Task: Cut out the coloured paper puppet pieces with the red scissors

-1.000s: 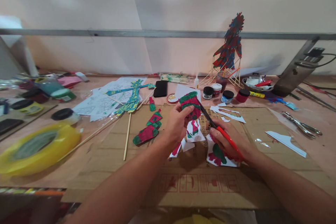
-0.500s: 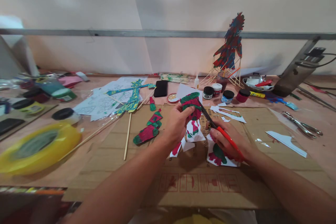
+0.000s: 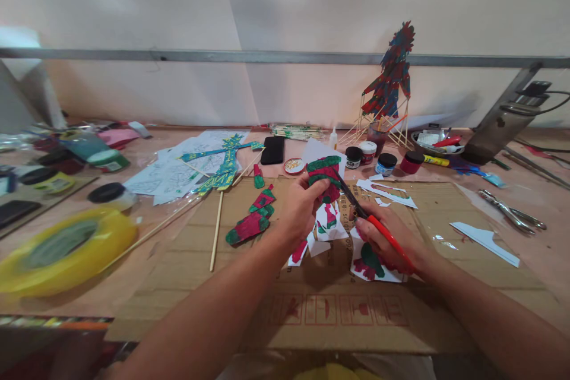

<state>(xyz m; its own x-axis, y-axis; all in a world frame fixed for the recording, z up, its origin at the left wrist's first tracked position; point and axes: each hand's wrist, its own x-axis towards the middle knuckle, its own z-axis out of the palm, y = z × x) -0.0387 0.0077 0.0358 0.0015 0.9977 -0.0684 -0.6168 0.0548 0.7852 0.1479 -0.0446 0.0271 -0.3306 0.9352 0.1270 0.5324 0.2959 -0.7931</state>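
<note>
My left hand (image 3: 307, 202) pinches a piece of painted paper (image 3: 327, 173) banded in green and magenta, raised above the cardboard. Red-handled scissors (image 3: 383, 234) are gripped in my right hand (image 3: 378, 234), with the dark blades touching the paper's right edge. Below my hands lie white scraps with magenta and green paint (image 3: 327, 222), and another painted sheet (image 3: 369, 264) sits partly under my right hand. Cut-out painted pieces (image 3: 249, 225) rest on the cardboard (image 3: 249, 309) left of my left hand.
A blue-and-yellow figure on sticks (image 3: 227, 166) lies over drawings at the left, behind a yellow tape roll (image 3: 116, 243). Paint jars (image 3: 386, 164), a glue bottle (image 3: 333, 139) and a phone (image 3: 272, 150) stand or lie further back. Pliers (image 3: 512, 211) and a water bottle (image 3: 494, 124) are at right.
The painted paper in my left hand has tilted slightly against the scissor blades. Otherwise both hands keep nearly the same place.
</note>
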